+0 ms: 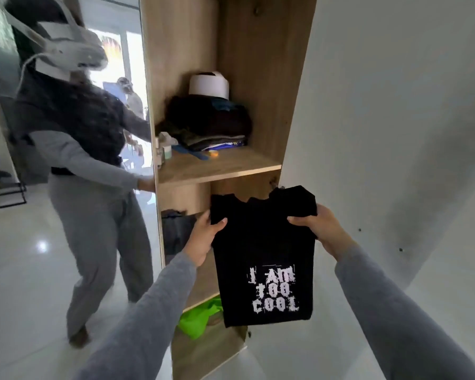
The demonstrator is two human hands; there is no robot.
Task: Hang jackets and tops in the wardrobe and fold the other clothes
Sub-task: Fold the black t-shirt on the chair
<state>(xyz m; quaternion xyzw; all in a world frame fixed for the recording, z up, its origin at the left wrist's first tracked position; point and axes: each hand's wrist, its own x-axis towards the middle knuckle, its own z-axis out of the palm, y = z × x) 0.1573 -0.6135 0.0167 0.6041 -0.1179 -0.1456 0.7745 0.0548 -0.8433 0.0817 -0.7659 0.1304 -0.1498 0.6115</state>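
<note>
A folded black top (263,242) with white lettering hangs in front of the open wooden wardrobe (258,50). My left hand (203,239) grips its upper left edge, thumb on the front. My right hand (318,229) grips the upper right corner. The top is held level with the space under the middle shelf (220,167). On that shelf lies a pile of folded dark clothes (211,124) with a white round box (209,85) on top.
A mirrored door (66,133) at left reflects a person in grey wearing a headset. Dark clothing (176,231) sits in the compartment below the shelf, and a bright green cloth (200,316) lies lower down. A white open door panel (395,105) stands at right. The floor is glossy white tile.
</note>
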